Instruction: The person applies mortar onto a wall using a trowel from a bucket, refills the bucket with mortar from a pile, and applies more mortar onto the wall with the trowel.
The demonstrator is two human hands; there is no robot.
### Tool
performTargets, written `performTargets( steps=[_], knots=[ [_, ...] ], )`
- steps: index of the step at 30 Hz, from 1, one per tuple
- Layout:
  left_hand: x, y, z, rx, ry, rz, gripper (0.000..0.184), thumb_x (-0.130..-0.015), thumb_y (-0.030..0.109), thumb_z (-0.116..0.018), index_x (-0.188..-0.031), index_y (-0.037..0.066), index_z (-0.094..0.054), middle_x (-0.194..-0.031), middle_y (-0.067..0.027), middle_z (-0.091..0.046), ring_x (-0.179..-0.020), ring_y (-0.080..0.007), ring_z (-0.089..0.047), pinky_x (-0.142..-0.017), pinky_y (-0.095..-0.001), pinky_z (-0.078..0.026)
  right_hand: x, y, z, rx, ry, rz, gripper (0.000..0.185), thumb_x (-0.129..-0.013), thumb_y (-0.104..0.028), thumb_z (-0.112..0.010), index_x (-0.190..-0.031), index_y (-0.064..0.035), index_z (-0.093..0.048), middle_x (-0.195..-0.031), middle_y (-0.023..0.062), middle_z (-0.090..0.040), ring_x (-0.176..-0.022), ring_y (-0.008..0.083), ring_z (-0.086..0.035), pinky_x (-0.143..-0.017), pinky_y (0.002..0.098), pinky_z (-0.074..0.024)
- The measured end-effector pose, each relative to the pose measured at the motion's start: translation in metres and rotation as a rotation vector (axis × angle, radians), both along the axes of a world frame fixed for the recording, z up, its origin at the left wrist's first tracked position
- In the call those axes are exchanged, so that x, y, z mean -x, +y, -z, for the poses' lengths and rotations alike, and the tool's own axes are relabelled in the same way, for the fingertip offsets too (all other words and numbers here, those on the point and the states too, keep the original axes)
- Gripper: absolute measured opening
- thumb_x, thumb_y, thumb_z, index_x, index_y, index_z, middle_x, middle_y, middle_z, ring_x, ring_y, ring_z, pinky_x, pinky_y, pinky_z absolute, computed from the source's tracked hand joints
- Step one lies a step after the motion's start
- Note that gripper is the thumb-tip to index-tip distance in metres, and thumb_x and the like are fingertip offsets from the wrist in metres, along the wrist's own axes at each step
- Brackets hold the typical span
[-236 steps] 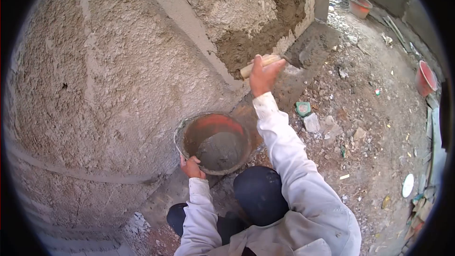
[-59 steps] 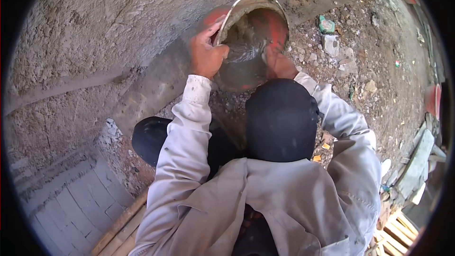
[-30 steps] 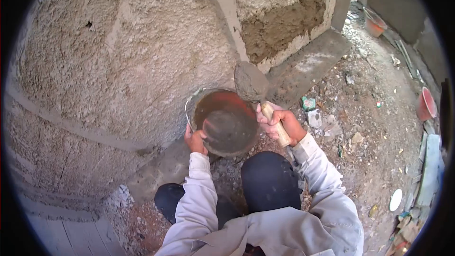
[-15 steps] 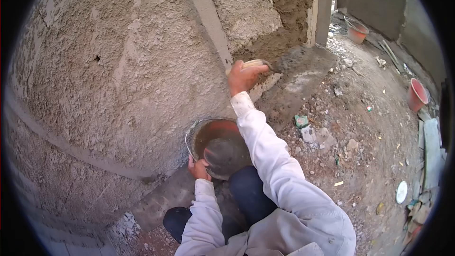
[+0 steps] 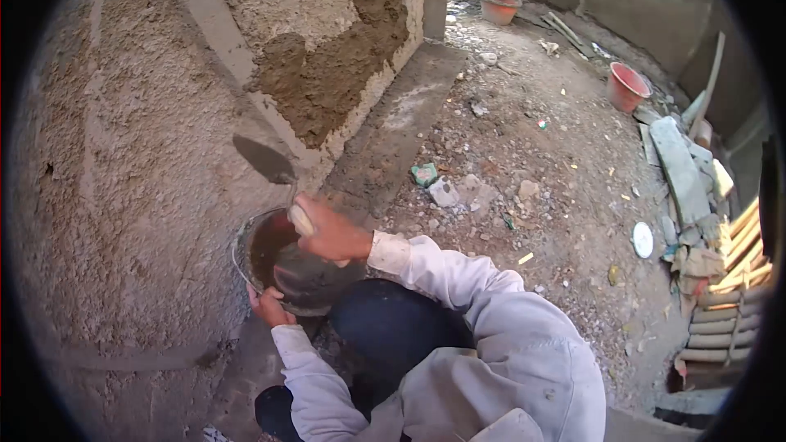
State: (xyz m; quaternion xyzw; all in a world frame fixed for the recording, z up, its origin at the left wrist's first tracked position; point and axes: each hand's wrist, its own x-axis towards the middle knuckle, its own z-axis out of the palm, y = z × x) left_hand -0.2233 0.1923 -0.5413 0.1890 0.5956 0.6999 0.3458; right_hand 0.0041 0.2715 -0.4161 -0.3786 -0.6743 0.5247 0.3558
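Rough wall (image 5: 155,131) fills the left of frame; stony ground (image 5: 573,213) takes the ctr & right. Bucket (image 5: 268,245), lower L of ctr, stands at the wall's foot w/ grey mortar (image 5: 315,282) inside; can't tell if it touches the wall.

L hand (image 5: 270,307) is gripping the bucket rim, lower L side. R hand (image 5: 329,233) is closed round the wooden handle of a trowel (image 5: 264,160), above the bucket's upper R part. Blade points to upper L, seen against the wall; contact can't be told.

In the way: R hand hides the bucket's upper R rim, & a dark knee (image 5: 401,311) sits just beside it, covering part of the lower R side.

Around: dark wet patch (image 5: 336,57) on the wall, top ctr-left; concrete ledge (image 5: 405,115) running from near the bucket to upper ctr. Mid-frame, a green case (image 5: 424,174) lies right beside a pale stone (image 5: 444,191). Top ctr-right, an orange pail (image 5: 498,6); upper R, a red pail (image 5: 628,88), both well apart from the hands. Right side: white disc (image 5: 643,240), boards (image 5: 678,168) & yellowish sticks (image 5: 741,241) nr the edge.
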Motion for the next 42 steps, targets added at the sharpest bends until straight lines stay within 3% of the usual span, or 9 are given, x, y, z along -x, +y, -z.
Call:
performTargets(
  steps=[4,9,17,22,25,26,28,31,42],
  knots=[
    [-0.012,0.014,0.0,-0.022,0.033,0.168,0.087,-0.055,-0.006,-0.048,-0.142,-0.004,-0.045,-0.118,-0.0092,-0.062,-0.095,-0.0213,-0.06,-0.08,-0.0275,-0.048,-0.03,0.013,0.109,0.115,-0.651,-0.475,0.044,-0.074,-0.014,-0.065,-0.115,-0.0085,-0.049,-0.091,0.0173,-0.064,-0.08,0.0348,-0.065,-0.069,0.0475,-0.0514],
    [-0.047,0.022,0.006,-0.023,0.259,0.338,0.082,-0.053,-0.013,-0.044,-0.135,-0.009,-0.052,-0.123,-0.0117,-0.061,-0.102,-0.0207,-0.06,-0.081,-0.0259,-0.048,0.024,0.005,0.3,-0.133,-0.836,-0.069,0.033,-0.083,-0.017,-0.062,-0.113,-0.005,-0.056,-0.093,0.0175,-0.069,-0.08,0.0343,-0.067,-0.072,0.0457,-0.0532],
    [-0.074,0.029,0.012,-0.068,0.337,0.524,0.076,-0.059,-0.013,-0.045,-0.134,-0.008,-0.053,-0.125,-0.0099,-0.061,-0.109,-0.0195,-0.059,-0.083,-0.0243,-0.048,-0.018,-0.006,0.198,-0.095,-0.823,0.045,0.017,-0.087,-0.015,-0.057,-0.091,-0.0002,-0.064,-0.087,0.0174,-0.07,-0.087,0.0307,-0.07,-0.076,0.0447,-0.0546],
    [-0.094,0.028,0.009,-0.157,0.524,0.542,0.07,-0.055,-0.009,-0.049,-0.124,-0.011,-0.06,-0.136,-0.0202,-0.057,-0.131,-0.0283,-0.051,-0.108,-0.0339,-0.038,-0.011,0.011,0.352,-0.145,-1.101,-0.587,0.021,-0.081,-0.02,-0.055,-0.074,-0.0021,-0.064,-0.089,0.019,-0.069,-0.089,0.0297,-0.069,-0.077,0.0435,-0.0533],
    [-0.094,0.029,0.015,-0.211,0.4,0.466,0.068,-0.056,-0.009,-0.05,-0.123,-0.01,-0.061,-0.135,-0.0186,-0.058,-0.131,-0.0276,-0.051,-0.109,-0.0344,-0.038,-0.05,-0.01,0.183,0.615,-0.539,-0.556,0.013,-0.082,-0.019,-0.061,-0.074,-0.0113,-0.066,-0.071,0.0051,-0.062,-0.067,0.0169,-0.064,-0.064,0.0363,-0.0507],
    [-0.091,0.028,0.014,-0.22,0.322,0.446,0.068,-0.056,-0.009,-0.05,-0.123,-0.01,-0.061,-0.134,-0.0183,-0.059,-0.132,-0.0274,-0.05,-0.109,-0.0344,-0.038,-0.048,-0.003,0.239,1.118,-0.106,-0.787,0.012,-0.082,-0.015,-0.06,-0.071,-0.0116,-0.064,-0.072,0.0053,-0.061,-0.067,0.0116,-0.062,-0.061,0.0279,-0.0486],
    [-0.084,0.022,0.0,-0.166,0.347,0.424,0.068,-0.056,-0.011,-0.049,-0.124,-0.011,-0.061,-0.133,-0.0171,-0.059,-0.128,-0.0263,-0.053,-0.108,-0.0318,-0.038,-0.038,-0.017,0.202,1.314,0.135,-0.717,0.005,-0.074,-0.006,-0.058,-0.077,-0.0088,-0.058,-0.07,0.0029,-0.055,-0.058,0.012,-0.057,-0.05,0.0279,-0.0463],
    [-0.065,0.013,-0.006,-0.115,0.181,0.289,0.07,-0.054,-0.012,-0.049,-0.123,-0.009,-0.061,-0.123,-0.0092,-0.063,-0.114,-0.0202,-0.059,-0.093,-0.0257,-0.046,-0.023,-0.02,0.215,1.444,0.496,-0.822,0.037,-0.071,0.002,-0.052,-0.107,-0.0054,-0.049,-0.082,0.0073,-0.051,-0.045,0.0133,-0.048,-0.035,0.0271,-0.0384],
    [-0.016,-0.002,0.014,-0.161,-0.014,0.085,0.07,-0.057,-0.01,-0.047,-0.126,-0.007,-0.055,-0.111,-0.008,-0.065,-0.096,-0.0188,-0.062,-0.077,-0.0247,-0.049,-0.062,-0.006,0.13,1.199,0.834,-0.641,0.035,-0.073,0.001,-0.052,-0.107,-0.008,-0.047,-0.077,0.004,-0.047,-0.047,0.0099,-0.044,-0.035,0.0236,-0.0383]
  ],
)
